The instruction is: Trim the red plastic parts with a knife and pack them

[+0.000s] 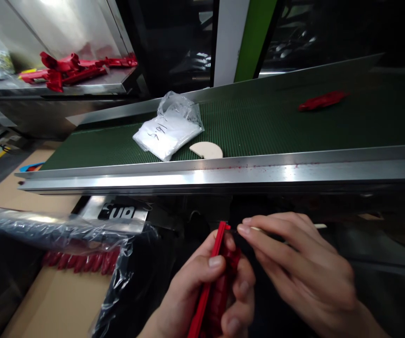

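Note:
My left hand (202,286) is closed around a long red plastic part (216,291), with my thumb pressed on its straight edge. The part points up and away from me. My right hand (301,263) pinches a thin stick-like tool (320,226) with a pale shaft. The tool's dark tip is close to the upper end of the red part; whether they touch I cannot tell. Most of the tool is hidden by my fingers. Beyond my hands, a second red part (324,100) lies on the green conveyor belt (248,122).
A clear bag with white contents (170,131) and a cream disc with a notch (207,149) lie on the belt. Its metal rail (258,169) runs across in front. Red parts (68,70) pile on a steel table. A plastic-lined box (61,300) at lower left holds several red parts.

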A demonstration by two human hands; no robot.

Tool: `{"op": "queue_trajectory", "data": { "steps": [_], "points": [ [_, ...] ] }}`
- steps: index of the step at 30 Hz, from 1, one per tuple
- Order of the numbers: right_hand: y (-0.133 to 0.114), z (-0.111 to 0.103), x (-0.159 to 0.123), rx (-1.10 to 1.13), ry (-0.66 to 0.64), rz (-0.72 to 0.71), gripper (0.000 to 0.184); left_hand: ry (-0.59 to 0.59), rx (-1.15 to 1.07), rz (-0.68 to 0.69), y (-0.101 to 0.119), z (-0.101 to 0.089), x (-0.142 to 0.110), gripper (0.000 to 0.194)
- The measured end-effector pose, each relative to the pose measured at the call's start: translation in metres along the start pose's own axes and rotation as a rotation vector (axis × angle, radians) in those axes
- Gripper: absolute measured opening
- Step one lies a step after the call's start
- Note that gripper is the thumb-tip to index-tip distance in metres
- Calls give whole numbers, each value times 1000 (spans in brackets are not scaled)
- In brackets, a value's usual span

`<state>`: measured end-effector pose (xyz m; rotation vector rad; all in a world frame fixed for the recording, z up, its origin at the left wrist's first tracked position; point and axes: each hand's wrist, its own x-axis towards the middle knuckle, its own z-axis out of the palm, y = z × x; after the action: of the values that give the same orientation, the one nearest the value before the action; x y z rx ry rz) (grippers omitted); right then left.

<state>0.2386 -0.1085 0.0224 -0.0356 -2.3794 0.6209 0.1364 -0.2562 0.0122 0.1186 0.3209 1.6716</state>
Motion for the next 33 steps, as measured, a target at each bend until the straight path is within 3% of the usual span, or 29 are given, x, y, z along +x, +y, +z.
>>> {"op": "queue_trajectory", "data": {
  "steps": [4, 15, 21, 26, 28, 33],
  "points": [
    [0, -1, -2, -11, -11, -9, 38, -101, -13, -12, -2, -10, 1, 20],
    [2, 1, -4, -52, 12, -29, 44, -102, -8, 0, -7, -11, 0, 19],
    [3, 2, -12, -38, 16, -33, 47, 42, -95, 25, -13, -1, -1, 15],
    [0, -5, -5, -64, 242, 165, 50, 74, -230, -146, -27, -24, -5, 36],
    [1, -8, -1, -78, 272, 209, 47, 89, -221, -136, -28, -30, -7, 41],
    [14, -4, -6, -24, 235, 260, 35, 67, -186, -59, -9, -14, -1, 32]
  ]
}}
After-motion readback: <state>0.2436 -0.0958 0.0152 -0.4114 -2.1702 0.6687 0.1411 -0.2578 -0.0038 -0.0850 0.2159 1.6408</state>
